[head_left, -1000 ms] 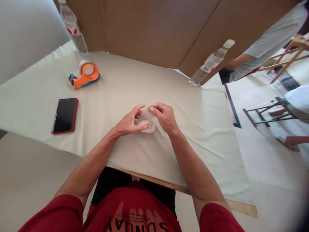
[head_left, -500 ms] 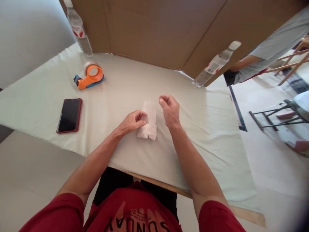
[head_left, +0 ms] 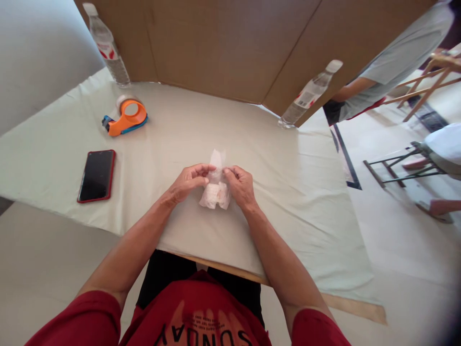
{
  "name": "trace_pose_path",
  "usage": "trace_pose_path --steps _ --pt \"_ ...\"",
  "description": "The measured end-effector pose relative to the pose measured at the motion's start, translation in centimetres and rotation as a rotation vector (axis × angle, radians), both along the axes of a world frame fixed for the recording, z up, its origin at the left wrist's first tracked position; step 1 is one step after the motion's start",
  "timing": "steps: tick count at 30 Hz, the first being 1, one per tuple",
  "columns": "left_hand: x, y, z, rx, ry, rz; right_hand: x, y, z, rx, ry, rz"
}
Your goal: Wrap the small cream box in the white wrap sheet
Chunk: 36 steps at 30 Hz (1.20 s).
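Note:
A small bundle of white, see-through wrap (head_left: 215, 192), which looks like bubble wrap, lies on the cloth in front of me. Its near end is bulky and folded, while a flatter flap stretches away from me. At its left edge my left hand (head_left: 192, 182) holds the wrap, fingers curved over the flap and thumb lower down. My right hand (head_left: 240, 185) is closed at the right edge, pinching the wrap between thumb and forefinger. What is inside the bundle, if anything, cannot be made out.
An orange and blue tape dispenser (head_left: 127, 117) and a red-cased phone (head_left: 96, 176) lie to the left. Two water bottles (head_left: 108, 50) (head_left: 306, 98) stand by a cardboard screen (head_left: 223, 48). At right are a person in grey (head_left: 387, 62) and a folding stool (head_left: 399, 166).
My right hand has come down and left, from above the table onto the wrap's right edge. The flap now looks narrower and more gathered. My left hand stays at the left edge.

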<state>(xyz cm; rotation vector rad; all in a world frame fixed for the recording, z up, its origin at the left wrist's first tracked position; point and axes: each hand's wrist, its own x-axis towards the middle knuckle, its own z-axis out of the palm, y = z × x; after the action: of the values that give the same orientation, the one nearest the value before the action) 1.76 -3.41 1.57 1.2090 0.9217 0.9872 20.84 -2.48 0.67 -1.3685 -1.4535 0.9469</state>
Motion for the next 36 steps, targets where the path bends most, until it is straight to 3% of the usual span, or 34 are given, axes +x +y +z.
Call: trace_pose_path --steps 5,10,18,23,31,36 --pt "-0.1 0.4 -0.3 -0.026 0.052 0.159 1.3 0.5 -0.9 -0.130 0.349 -0.099" --pt "0.3 0.2 -0.3 0.240 0.499 0.416 1.1 0.6 -1.3 -0.194 0.473 -0.074" --pt "0.4 -0.2 -0.2 0.238 0.732 0.137 0.3 -0.4 -0.6 -0.231 0.491 0.182" --pt "0.2 -0.4 0.3 0.139 0.552 0.096 0.4 0.0 -0.9 -0.170 0.480 0.034" --pt "-0.6 0.7 0.3 -0.167 0.045 0.401 2.8 1.6 -2.2 -0.094 0.408 -0.190" --pt "-1.0 1.1 -0.3 -0.209 0.095 0.498 4.2 2.2 -2.4 0.066 0.231 -0.350"
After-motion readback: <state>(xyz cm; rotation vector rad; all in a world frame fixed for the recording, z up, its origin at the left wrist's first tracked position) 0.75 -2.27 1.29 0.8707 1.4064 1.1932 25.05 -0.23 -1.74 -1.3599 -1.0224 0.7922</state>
